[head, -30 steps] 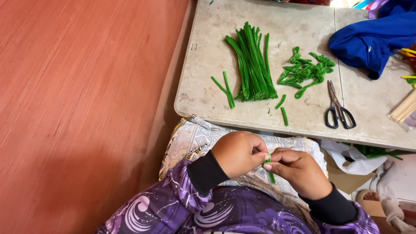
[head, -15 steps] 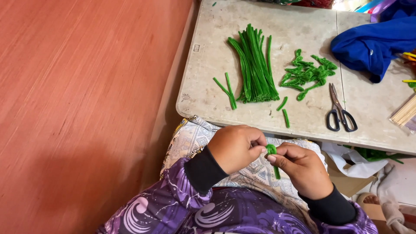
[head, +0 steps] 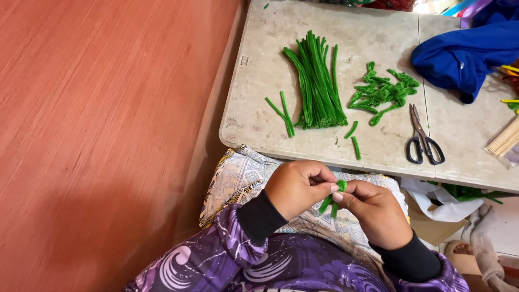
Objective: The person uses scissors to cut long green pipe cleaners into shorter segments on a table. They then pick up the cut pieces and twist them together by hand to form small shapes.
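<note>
Green pipe cleaner piece pinched between both hands, low over the lap.

Left hand and right hand meet thumb to thumb, fingers clenched on that short fuzzy piece, its bent top poking up and 2 ends hanging below. Up on the pale tabletop lies a bundle of long green stems, 2 loose ones just left of it, a heap of bent green bits to the right, then black-handled scissors and a blue cloth.

blue cloth cut off at right edge, fingers hiding pipe cleaner top
</note>
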